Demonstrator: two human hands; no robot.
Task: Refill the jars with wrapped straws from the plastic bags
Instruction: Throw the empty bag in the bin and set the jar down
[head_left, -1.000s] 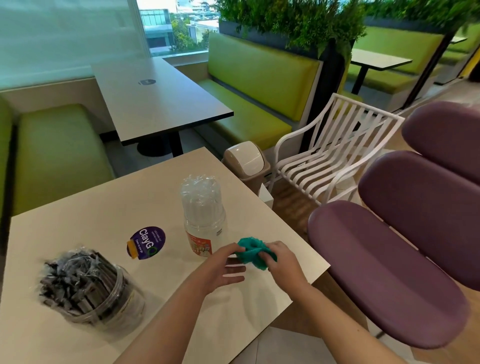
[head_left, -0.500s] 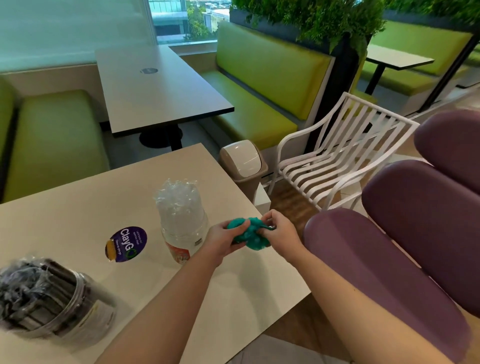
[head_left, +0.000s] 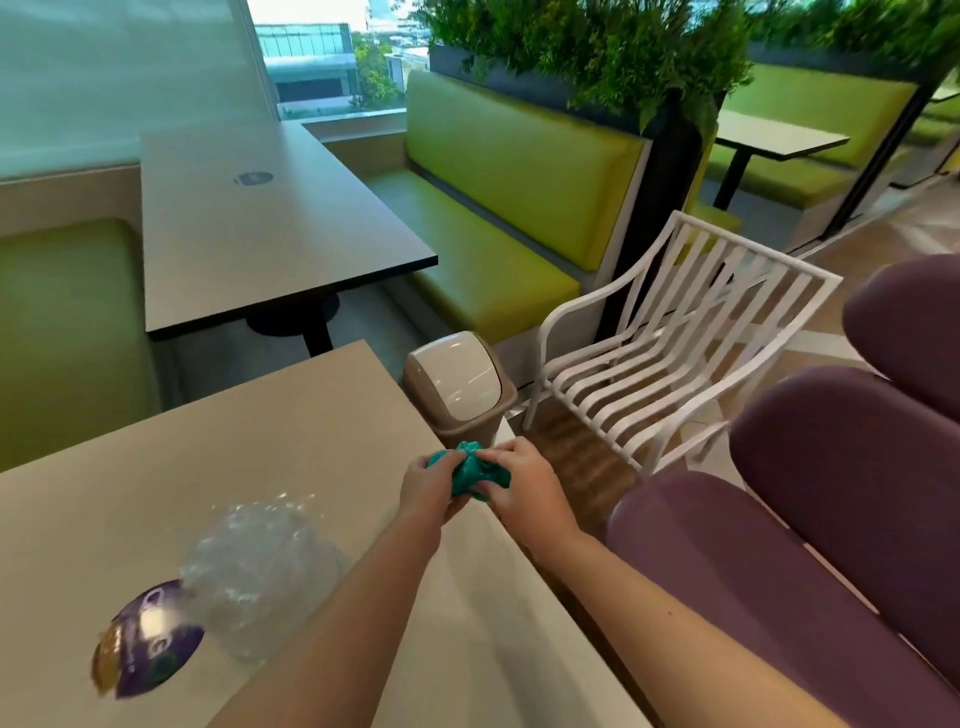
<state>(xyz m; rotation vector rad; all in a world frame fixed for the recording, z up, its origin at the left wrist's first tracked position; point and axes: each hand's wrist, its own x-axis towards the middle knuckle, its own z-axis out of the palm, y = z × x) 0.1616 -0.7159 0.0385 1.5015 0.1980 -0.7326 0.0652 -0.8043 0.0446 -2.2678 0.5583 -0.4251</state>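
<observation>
Forearms: we see both reaching forward from the lower edge of the view, above the near table (head_left: 156, 493).
Sticker: we find a round purple sticker (head_left: 148, 644) flat on the tabletop at lower left; its print is blurred.
Jar: we see a clear plastic jar (head_left: 260, 577) standing on the table just right of the sticker, its crinkled clear wrapping smeared by motion blur; we cannot tell what it holds.
Left hand: our left hand (head_left: 431, 491) has its fingers curled round the left side of a crumpled teal bag (head_left: 475, 473).
Right hand: our right hand (head_left: 524, 491) pinches the right side of the same bag, fingers curled onto it.
Teal bag: we hold it bunched between both hands, lifted over the table's far right corner; its contents are not visible.
Bin: we see a beige swing-lid bin (head_left: 460, 387) on the floor just beyond that corner, almost under the bag.
Purple chairs: we note padded purple seats (head_left: 810, 519) to the right of the table.
White chair: we see a slatted white armchair (head_left: 670, 353) beyond the bin.
Second table: we see a grey table (head_left: 260, 228) further back, between green benches (head_left: 498, 208).
Plants: we see green foliage (head_left: 597, 47) topping the divider behind the bench.
</observation>
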